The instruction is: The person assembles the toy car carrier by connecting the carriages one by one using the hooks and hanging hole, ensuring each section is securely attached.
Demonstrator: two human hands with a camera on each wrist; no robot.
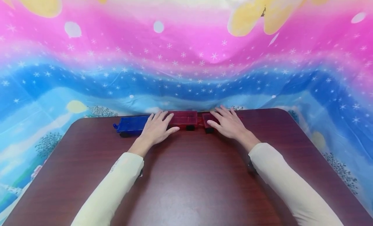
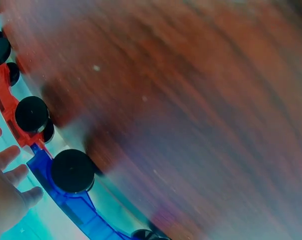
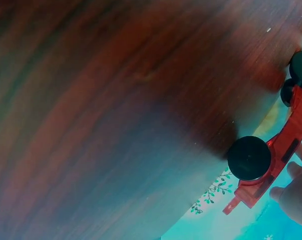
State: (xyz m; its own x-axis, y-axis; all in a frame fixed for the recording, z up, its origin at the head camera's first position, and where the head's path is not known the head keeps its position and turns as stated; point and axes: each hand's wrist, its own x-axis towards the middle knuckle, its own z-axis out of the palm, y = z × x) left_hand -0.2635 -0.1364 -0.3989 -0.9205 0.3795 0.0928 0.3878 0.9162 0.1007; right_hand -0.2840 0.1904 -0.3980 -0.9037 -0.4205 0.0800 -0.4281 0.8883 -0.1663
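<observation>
Toy wagons with black wheels stand in a row along the table's far edge. At the left end is the blue wagon (image 1: 132, 125), coupled to a red wagon (image 1: 185, 118), which in turn is linked to a second red wagon (image 1: 206, 121). My left hand (image 1: 157, 128) lies over the joint between blue and red, fingers spread and extended. My right hand (image 1: 230, 124) covers much of the second red wagon, its fingers likewise stretched out. The left wrist view shows the blue wagon (image 2: 73, 207) beside the left fingertips (image 2: 33, 196); in the right wrist view, a coupling hook (image 3: 231, 206) sticks out from the red wagon.
The dark brown wooden table (image 1: 186, 180) has rounded far corners. Behind and around it hangs a pink and blue patterned cloth (image 1: 186, 64), close to the wagons at the far edge.
</observation>
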